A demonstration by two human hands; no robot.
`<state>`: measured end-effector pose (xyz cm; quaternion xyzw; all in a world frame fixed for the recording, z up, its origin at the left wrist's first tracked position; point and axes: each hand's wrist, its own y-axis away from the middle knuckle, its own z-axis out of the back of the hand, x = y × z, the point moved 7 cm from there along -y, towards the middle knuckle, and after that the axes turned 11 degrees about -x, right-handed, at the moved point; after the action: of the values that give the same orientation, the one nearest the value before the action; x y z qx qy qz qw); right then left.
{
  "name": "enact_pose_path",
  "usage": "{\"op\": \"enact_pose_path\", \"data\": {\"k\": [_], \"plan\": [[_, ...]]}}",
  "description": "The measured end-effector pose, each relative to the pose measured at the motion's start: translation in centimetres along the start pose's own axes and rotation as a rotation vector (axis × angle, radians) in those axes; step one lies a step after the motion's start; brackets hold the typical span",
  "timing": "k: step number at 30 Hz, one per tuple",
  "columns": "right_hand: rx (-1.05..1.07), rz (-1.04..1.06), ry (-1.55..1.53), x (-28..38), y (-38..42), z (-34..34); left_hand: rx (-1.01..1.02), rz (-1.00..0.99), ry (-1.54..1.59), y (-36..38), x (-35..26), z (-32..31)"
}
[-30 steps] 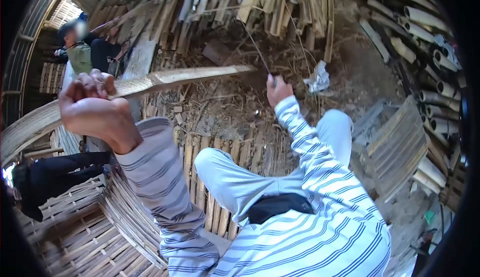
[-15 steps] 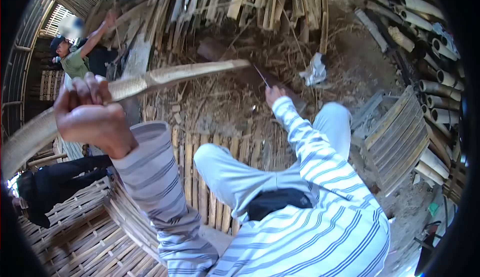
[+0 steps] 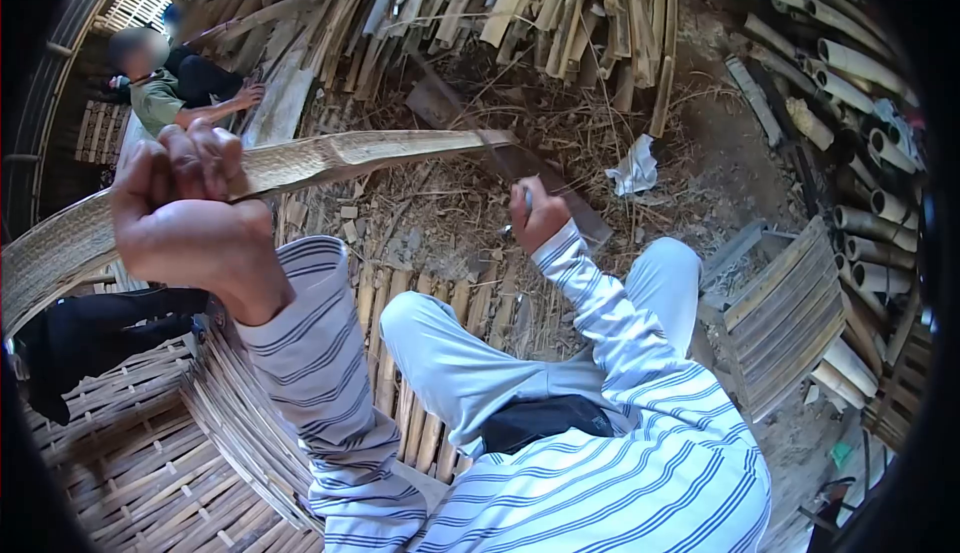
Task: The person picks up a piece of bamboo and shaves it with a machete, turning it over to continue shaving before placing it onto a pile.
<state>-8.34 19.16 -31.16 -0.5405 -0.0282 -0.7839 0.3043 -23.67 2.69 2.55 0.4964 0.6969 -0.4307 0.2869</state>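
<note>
My left hand (image 3: 195, 218), raised at the left, is wrapped round a long split bamboo strip (image 3: 360, 153). From the fist the strip runs toward the middle of the view, and its other end leaves past the left edge. My right hand (image 3: 543, 215) is closed round the handle of a knife (image 3: 497, 155), low over the littered ground. Motion smears the blade, which points up and left and overlaps the strip's far tip in this view.
Split bamboo (image 3: 560, 13) is piled ahead; bamboo tubes (image 3: 850, 58) are stacked at right. A slatted bamboo piece (image 3: 785, 318) lies beside my knee, white crumpled plastic (image 3: 635, 166) beyond it. A person in green (image 3: 160, 101) sits far left. Woven bamboo (image 3: 140, 453) lies lower left.
My right hand has turned, and the knife blade has swung up and left across the strip's tip. The person in green has lowered a raised arm.
</note>
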Motion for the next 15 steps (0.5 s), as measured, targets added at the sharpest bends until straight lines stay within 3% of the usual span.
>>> {"op": "enact_pose_path", "data": {"k": [1, 2, 4, 6, 8, 15], "plan": [[0.101, -0.179, 0.187, -4.6, 1.9, -2.4, 0.179, 0.035, 0.037, -0.4, 0.3, 0.0], [0.199, -0.348, 0.373, -9.5, 3.3, -4.3, 0.101, 0.029, 0.022, -0.5, 0.9, 0.7], [0.129, -0.503, 0.504, -17.6, 3.6, -3.4, -0.060, 0.027, -0.029, -0.1, 2.4, 1.9], [0.046, -0.402, 0.540, -22.1, 4.6, -2.3, -0.007, 0.034, -0.012, 0.9, 3.8, 2.2], [0.165, -0.450, 0.424, -19.7, 3.7, 0.3, 0.028, 0.049, 0.003, 0.9, 4.5, 2.0], [-0.006, -0.470, 0.320, -19.4, 2.3, 2.4, 0.101, 0.073, 0.068, -2.4, 4.5, 1.4]]}}
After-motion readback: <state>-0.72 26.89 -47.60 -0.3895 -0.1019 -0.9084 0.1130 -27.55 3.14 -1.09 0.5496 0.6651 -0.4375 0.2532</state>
